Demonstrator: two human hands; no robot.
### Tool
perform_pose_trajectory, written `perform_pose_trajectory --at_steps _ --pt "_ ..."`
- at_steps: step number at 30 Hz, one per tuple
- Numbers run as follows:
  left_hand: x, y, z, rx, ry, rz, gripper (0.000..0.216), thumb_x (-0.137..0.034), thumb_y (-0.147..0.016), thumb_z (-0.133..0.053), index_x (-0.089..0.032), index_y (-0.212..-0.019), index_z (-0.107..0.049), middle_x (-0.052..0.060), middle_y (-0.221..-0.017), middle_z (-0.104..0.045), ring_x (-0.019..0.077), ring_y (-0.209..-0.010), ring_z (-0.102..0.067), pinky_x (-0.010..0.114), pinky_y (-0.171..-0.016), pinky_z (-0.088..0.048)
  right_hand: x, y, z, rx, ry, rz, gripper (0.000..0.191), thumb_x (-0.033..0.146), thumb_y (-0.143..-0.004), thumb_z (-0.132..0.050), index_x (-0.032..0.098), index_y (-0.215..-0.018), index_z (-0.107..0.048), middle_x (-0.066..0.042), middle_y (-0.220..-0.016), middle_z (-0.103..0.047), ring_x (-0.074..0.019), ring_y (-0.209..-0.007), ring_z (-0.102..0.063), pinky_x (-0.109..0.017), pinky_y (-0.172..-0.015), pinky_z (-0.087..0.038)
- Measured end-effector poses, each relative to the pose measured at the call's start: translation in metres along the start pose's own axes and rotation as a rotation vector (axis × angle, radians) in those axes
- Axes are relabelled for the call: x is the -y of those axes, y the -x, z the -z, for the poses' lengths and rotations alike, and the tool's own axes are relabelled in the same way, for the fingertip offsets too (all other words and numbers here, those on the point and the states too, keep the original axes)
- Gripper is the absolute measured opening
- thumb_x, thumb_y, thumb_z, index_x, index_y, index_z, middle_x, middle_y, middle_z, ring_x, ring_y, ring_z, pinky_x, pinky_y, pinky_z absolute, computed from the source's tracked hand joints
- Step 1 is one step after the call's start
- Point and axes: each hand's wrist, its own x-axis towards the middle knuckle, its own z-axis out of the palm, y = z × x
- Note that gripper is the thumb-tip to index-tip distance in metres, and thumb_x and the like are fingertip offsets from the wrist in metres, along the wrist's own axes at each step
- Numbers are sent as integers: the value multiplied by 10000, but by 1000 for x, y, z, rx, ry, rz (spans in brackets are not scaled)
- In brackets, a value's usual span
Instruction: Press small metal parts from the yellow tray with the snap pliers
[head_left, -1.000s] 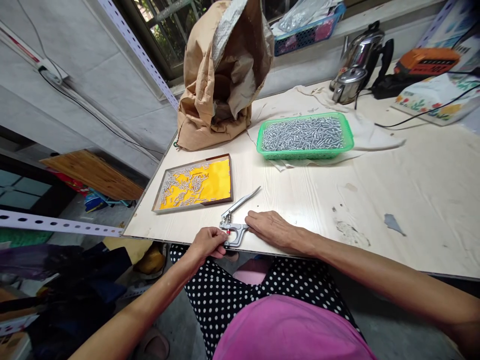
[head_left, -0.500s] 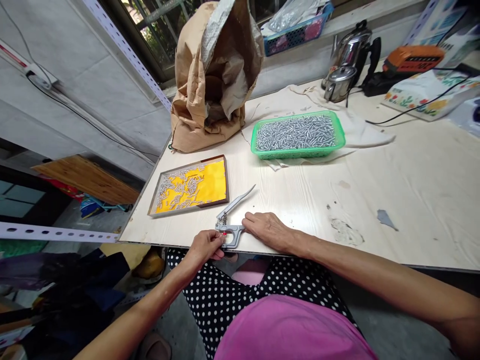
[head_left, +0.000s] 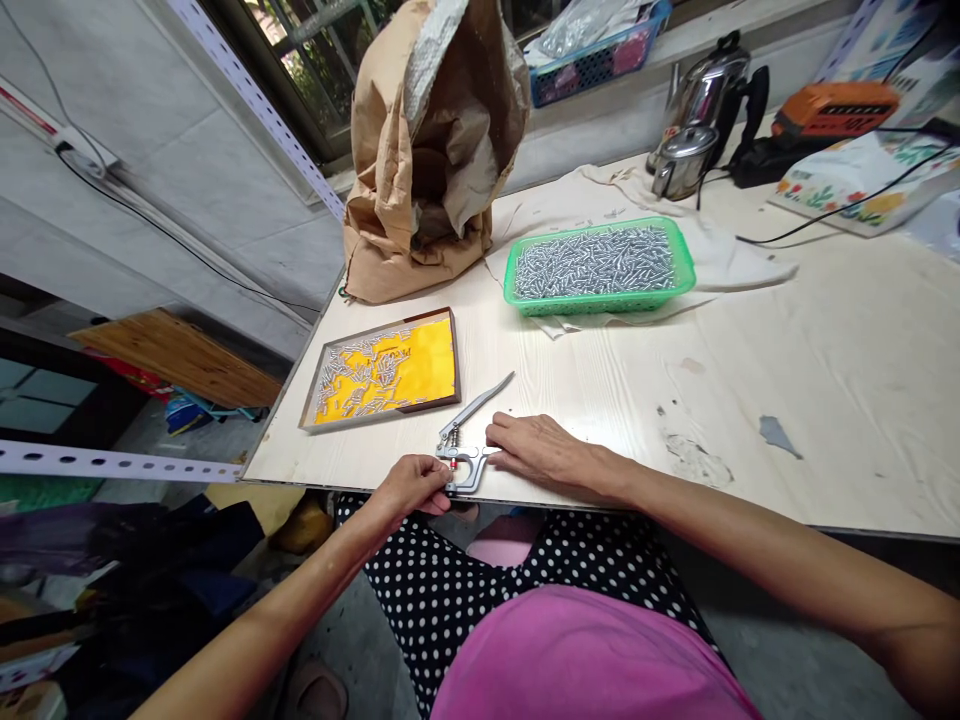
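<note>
Grey snap pliers lie at the table's front edge, with a coil spring and a small red part at the jaw. Their upper lever is raised, pointing up and right. My right hand rests on the table with curled fingers around the end of the lower handle. At the jaw, my left hand pinches with thumb and fingertips; what is between them is too small to make out. Behind the pliers sits a shallow tray with a yellow bottom and many small silver metal pins scattered mostly over its left side.
A green plastic basket heaped with similar silver pieces stands farther back on a cloth. An open brown paper sack is at the back left. Metal kettles and an orange battery-like box stand at the back right.
Both hands stay at the pliers, the left still pinching at the jaw and the right at the handle. The whole view has shifted slightly.
</note>
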Motion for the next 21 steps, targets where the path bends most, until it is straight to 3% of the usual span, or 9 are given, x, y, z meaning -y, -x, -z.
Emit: perform_pose_trajectory --at_steps 5,11,21 --pt "-3 0 -2 -24 73 42 364 -408 -634 -814 -117 -758 -635 -19 -553 -605 91 -483 -567 188 -507 -488 -17 -22 7 -153 176 -126 136 202 -973 -487 174 -1071 -577 -96 -1081 -572 -223 -919 -490 -307 -639 -331" --pt "-2 0 1 -7 117 55 418 -408 -597 -849 -111 -814 -652 -11 -625 -636 79 -495 -577 180 -510 -505 -42 -41 7 -113 301 -152 134 143 -945 -510 188 -930 -635 -102 -973 -614 -265 -956 -437 -349 -700 -281" --pt "-12 -5 4 50 -74 100 471 -514 -606 -810 -124 -790 -621 10 -526 -634 115 -474 -596 196 -512 -493 -48 -38 5 -122 310 -141 208 136 -980 -443 186 -910 -632 -91 -944 -613 -256 -919 -409 -351 -689 -227"
